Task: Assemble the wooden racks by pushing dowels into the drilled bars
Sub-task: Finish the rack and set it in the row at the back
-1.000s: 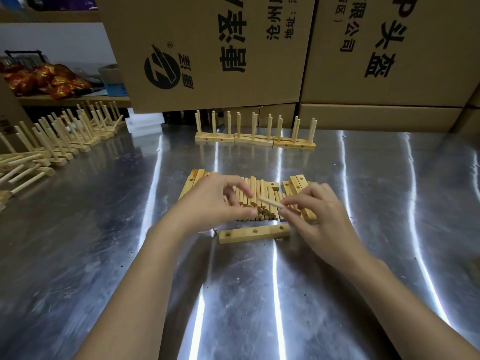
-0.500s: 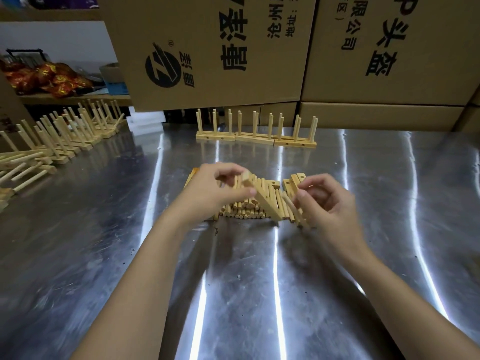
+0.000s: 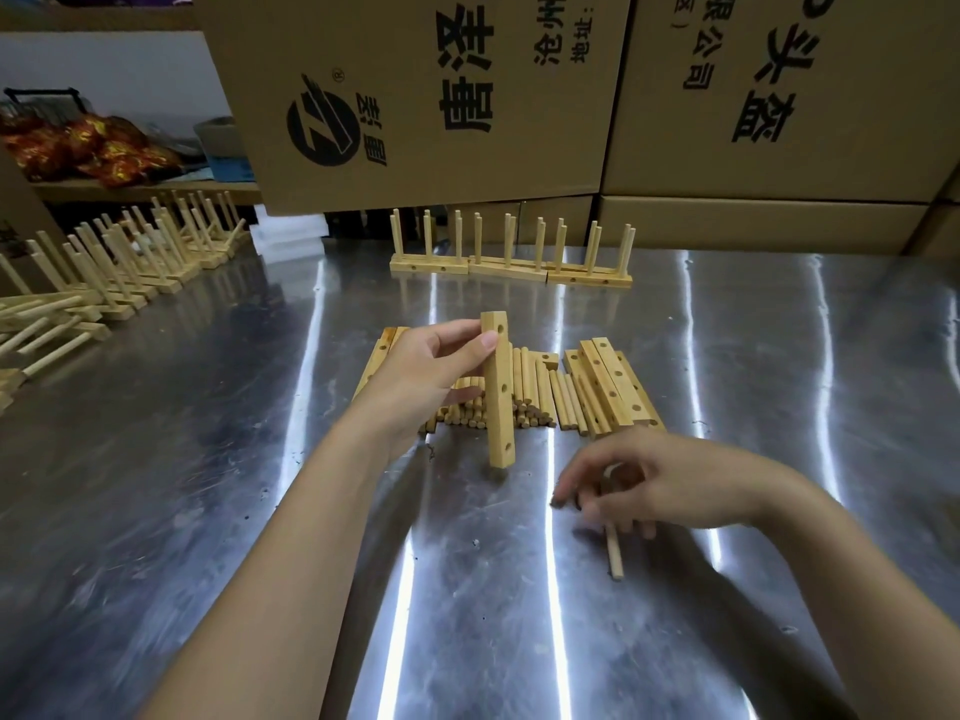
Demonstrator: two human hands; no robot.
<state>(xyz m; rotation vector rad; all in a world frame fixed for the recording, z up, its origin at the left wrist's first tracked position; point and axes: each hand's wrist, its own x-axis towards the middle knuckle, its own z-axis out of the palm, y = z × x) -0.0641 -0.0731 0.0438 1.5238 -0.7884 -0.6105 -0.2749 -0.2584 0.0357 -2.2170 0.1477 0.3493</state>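
Two bare hands are being held over a shiny metal counter (image 3: pixel 208 485), seen from a head-worn camera looking down. A drilled wooden bar (image 3: pixel 497 389) is being gripped near its top by the left hand (image 3: pixel 431 371), thumb on the near face and fingers behind; the bar is being kept upright, its lower end just at the counter surface, with round holes visible along its face. One dowel (image 3: pixel 613 545) is being held loosely under the curled fingers of the right hand (image 3: pixel 660 485), low over the counter at near right; the dowel's free end is pointing toward the viewer and lying close to the surface.

Just behind the upright bar, a pile of loose dowels (image 3: pixel 524 397) is lying at the centre of the counter, with a stack of more drilled bars (image 3: pixel 613 387) leaning beside it on the right. Further back, three finished racks (image 3: pixel 511 262) are standing in a row, end to end, their dowels pointing up. Many more finished racks (image 3: pixel 130 267) are being stored along the far left of the counter. Large printed cardboard boxes (image 3: pixel 441 96) are stacked against the far edge.
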